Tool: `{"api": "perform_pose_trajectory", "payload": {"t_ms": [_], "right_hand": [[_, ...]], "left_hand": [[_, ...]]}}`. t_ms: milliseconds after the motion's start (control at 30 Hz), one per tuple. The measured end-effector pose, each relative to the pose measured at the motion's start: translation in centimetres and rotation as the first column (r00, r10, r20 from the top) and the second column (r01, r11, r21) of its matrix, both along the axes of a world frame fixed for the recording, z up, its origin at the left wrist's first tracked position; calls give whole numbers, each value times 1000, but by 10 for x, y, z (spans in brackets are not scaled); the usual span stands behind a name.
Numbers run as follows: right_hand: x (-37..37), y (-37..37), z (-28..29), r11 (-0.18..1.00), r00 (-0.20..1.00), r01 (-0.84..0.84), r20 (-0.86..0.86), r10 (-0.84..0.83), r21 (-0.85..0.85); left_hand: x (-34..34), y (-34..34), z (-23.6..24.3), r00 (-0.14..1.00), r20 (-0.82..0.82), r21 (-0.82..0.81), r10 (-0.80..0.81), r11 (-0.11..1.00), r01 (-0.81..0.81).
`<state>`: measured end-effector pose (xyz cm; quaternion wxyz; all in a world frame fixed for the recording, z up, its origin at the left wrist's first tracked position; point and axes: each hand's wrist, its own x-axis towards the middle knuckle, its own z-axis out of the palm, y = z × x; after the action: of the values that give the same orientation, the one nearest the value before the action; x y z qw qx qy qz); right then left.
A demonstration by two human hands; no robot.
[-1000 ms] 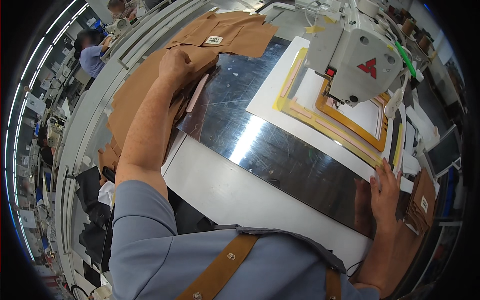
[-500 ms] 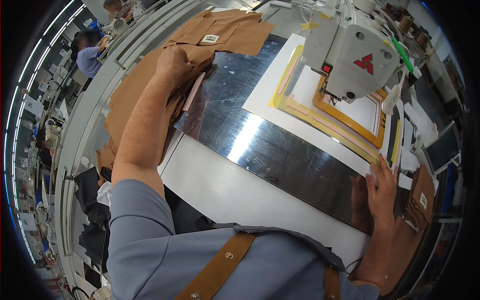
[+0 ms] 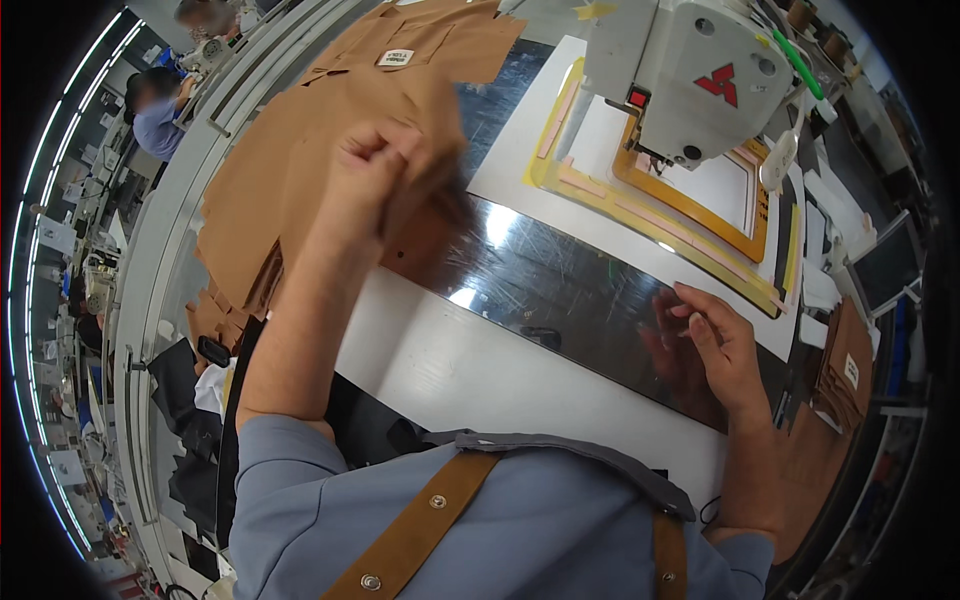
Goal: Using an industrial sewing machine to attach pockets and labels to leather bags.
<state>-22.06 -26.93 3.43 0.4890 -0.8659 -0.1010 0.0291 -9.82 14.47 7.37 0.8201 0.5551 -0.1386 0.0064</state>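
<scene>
Closed in a fist, my left hand (image 3: 372,175) grips a brown fabric piece (image 3: 428,125), which is blurred and lifted over the left part of the shiny metal plate (image 3: 560,290). Beneath and behind that hand spreads a stack of brown fabric pieces (image 3: 255,165). My right hand (image 3: 722,350) hovers above the plate's right part, its fingers loosely bent and apart, with nothing in them. Farther back, an orange frame (image 3: 690,205) sits under the sewing machine head (image 3: 690,90), inside a yellow-edged clear template (image 3: 640,228) with pink strips.
Brown fabric pieces with a pale label (image 3: 395,57) lie at the far left. At the right are a folded brown stack (image 3: 843,375) and a dark screen (image 3: 885,262). Black cloth (image 3: 180,400) hangs at the left. Other people work in the background.
My left hand has raised a brown piece off the stack and moved right and nearer with it. My right hand has left the template's corner and drawn leftward over the plate.
</scene>
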Motion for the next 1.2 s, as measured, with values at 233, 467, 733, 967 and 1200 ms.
{"api": "perform_pose_trajectory", "payload": {"t_ms": [233,467,733,967,1200], "right_hand": [[25,-11,-19,731,876,236,-466,125,640],[14,-2,10,846,861,303,-507,-45,438],[1,-24,12,846,963,209,-252,-92,491],[3,-104,13,986,993,70,-108,-54,152],[39,-61,-19,885,908,408,201,-368,-223]], "left_hand": [[-107,-114,-35,681,-19,469,-732,595,653],[-25,-114,-35,916,298,834,-270,541,-112],[-2,-119,-76,778,557,825,-291,301,-479],[-35,-116,-56,863,486,856,-138,273,-438],[-29,-126,-35,991,136,952,-18,277,-126]]}}
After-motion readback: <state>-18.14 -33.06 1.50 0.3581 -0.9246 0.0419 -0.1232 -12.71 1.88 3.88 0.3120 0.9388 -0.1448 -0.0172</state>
